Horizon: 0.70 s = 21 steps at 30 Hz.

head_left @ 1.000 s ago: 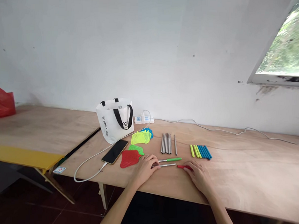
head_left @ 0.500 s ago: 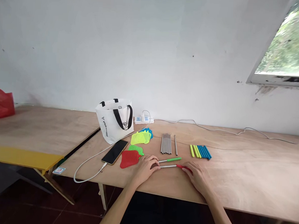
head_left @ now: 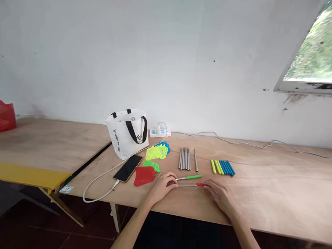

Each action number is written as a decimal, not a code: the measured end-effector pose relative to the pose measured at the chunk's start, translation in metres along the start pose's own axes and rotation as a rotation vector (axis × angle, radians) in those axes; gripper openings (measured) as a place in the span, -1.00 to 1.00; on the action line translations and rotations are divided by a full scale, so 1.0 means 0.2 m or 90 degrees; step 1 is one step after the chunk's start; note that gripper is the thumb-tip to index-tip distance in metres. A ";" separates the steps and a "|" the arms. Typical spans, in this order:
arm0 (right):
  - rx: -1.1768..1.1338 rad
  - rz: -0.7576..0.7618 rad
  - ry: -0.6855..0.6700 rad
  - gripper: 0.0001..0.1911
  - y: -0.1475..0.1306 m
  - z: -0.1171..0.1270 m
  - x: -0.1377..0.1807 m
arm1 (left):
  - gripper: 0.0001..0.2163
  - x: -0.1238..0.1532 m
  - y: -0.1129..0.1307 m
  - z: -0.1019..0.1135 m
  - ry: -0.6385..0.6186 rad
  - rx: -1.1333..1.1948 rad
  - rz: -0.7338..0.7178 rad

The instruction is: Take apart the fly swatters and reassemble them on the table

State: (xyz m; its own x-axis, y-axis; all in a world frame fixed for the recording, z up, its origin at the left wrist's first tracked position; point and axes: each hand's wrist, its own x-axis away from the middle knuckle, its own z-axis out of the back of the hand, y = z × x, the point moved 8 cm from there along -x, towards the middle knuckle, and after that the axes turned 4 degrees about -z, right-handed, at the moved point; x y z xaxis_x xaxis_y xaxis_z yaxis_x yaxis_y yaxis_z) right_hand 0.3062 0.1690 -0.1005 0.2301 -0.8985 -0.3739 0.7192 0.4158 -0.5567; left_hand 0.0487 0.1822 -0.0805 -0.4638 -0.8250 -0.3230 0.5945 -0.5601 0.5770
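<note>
A red fly swatter [head_left: 144,176] lies near the table's front edge, its mesh head to the left. My left hand [head_left: 161,187] is closed on its metal rod [head_left: 187,185], beside the head. At the other end, the fingers of my right hand [head_left: 219,194] grip the red handle [head_left: 200,184], most of which they cover. Just behind it lies a green fly swatter with a mesh head [head_left: 151,165] and a green handle [head_left: 193,176]; my left hand hides part of its rod. Several bare metal rods [head_left: 184,159] stand in a row behind, with one rod [head_left: 195,160] apart.
Yellow mesh heads [head_left: 153,153] and blue ones [head_left: 167,147] lie behind the green one. Yellow grips [head_left: 213,166] and blue grips [head_left: 226,168] are at right. A charging phone [head_left: 127,168], a white bag [head_left: 127,137] and a power strip [head_left: 165,133] occupy the left and back.
My right hand has shifted slightly right along the red handle, its fingers straighter. My left hand stays at the rod, and the other things have not moved.
</note>
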 end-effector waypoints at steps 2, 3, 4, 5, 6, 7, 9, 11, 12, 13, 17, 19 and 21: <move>-0.035 -0.021 -0.024 -0.61 0.00 -0.01 0.00 | -0.79 0.00 0.00 0.00 0.000 -0.006 0.004; -0.050 -0.034 -0.031 -0.62 0.01 -0.01 -0.01 | -0.79 0.00 0.00 0.00 -0.001 -0.010 0.004; -0.062 -0.048 -0.032 -0.63 0.01 -0.01 -0.01 | -0.79 0.00 0.00 0.00 -0.002 -0.014 0.004; -0.071 -0.062 -0.031 -0.64 0.02 -0.01 -0.01 | -0.79 0.00 0.00 0.00 -0.003 -0.018 0.005; -0.079 -0.077 -0.029 -0.64 0.04 0.00 -0.01 | -0.79 0.00 0.00 0.00 -0.003 -0.020 0.005; -0.087 -0.092 -0.026 -0.64 0.05 0.00 -0.01 | -0.79 0.00 0.00 0.00 -0.003 -0.021 0.005; -0.101 -0.117 -0.025 -0.63 0.07 0.00 -0.01 | -0.79 0.00 0.00 0.01 -0.002 -0.019 0.005; -0.110 -0.131 -0.038 -0.62 0.08 -0.01 0.00 | -0.79 0.00 0.01 0.01 -0.006 -0.017 0.003; -0.114 -0.134 -0.044 -0.62 0.07 -0.01 0.00 | -0.79 0.00 0.01 0.01 -0.008 -0.016 0.002; -0.116 -0.134 -0.047 -0.62 0.07 -0.01 0.00 | -0.79 0.00 0.01 0.01 -0.008 -0.015 0.002; -0.134 -0.123 -0.056 -0.61 0.04 -0.01 -0.01 | -0.80 0.00 0.01 0.00 -0.002 -0.022 -0.001; -0.141 -0.130 -0.058 -0.63 0.05 -0.01 -0.01 | -0.80 0.00 0.01 -0.01 -0.001 -0.031 -0.005; -0.145 -0.153 -0.048 -0.65 0.07 -0.01 -0.01 | -0.79 0.00 0.01 -0.01 -0.002 -0.036 -0.008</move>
State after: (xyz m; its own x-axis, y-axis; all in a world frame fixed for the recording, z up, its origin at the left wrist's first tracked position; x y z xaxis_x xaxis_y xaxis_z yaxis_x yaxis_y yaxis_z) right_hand 0.3153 0.1766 -0.1100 0.1262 -0.9789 -0.1605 0.5953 0.2041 -0.7772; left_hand 0.0511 0.1805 -0.0808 -0.4731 -0.8176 -0.3282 0.6244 -0.5740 0.5298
